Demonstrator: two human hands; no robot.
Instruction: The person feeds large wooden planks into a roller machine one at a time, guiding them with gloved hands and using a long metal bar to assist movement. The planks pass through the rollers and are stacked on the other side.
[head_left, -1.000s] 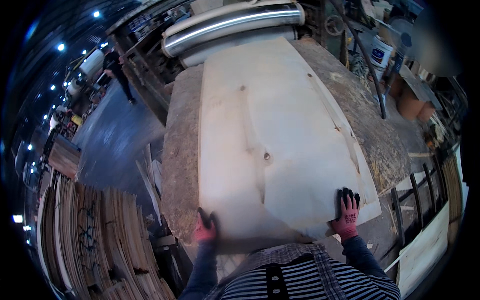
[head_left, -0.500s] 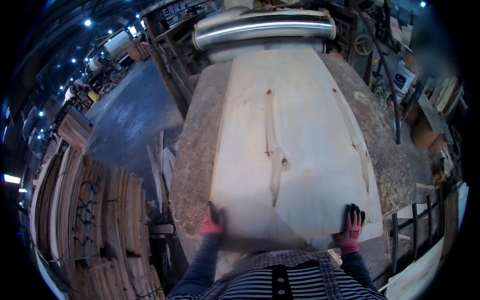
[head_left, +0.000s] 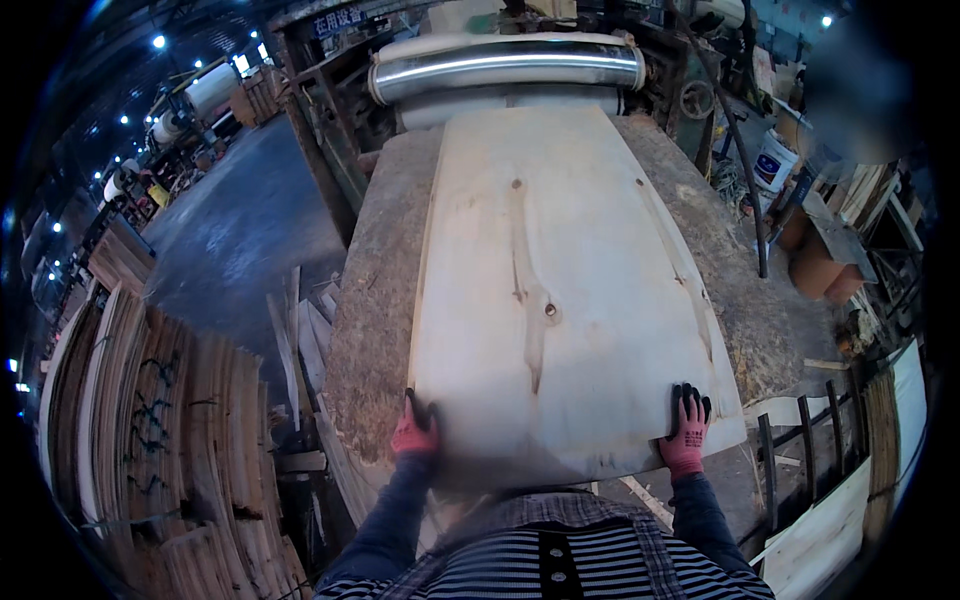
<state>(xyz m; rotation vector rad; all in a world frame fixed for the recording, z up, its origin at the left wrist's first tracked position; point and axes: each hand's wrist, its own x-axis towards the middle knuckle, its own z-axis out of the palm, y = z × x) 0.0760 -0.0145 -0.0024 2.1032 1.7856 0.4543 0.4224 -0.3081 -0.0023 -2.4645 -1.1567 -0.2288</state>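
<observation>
A long, pale wood veneer sheet (head_left: 580,240) with dark knots and brown streaks lies lengthwise on a worn board table (head_left: 375,290). Its near edge comes close to my waist. My left hand (head_left: 415,430), in a red glove with black fingertips, rests at the sheet's left edge near the close corner, index finger and thumb apart. Fingers stretched forward, my right hand (head_left: 686,435) lies flat on top of the sheet, just inside its right edge. The far end of the sheet reaches toward a shiny metal roller (head_left: 510,68).
Stacked veneer (head_left: 190,420) stands at the left beside loose strips (head_left: 285,345). To the right are a metal rack (head_left: 805,445), a leaning pole (head_left: 735,150), a white bucket (head_left: 774,160) and a cardboard box (head_left: 820,265). A handwheel (head_left: 697,99) sits beside the roller.
The whole view has shifted, so the table, roller and sheet appear farther left. Both hands remain on the sheet in nearly the same places.
</observation>
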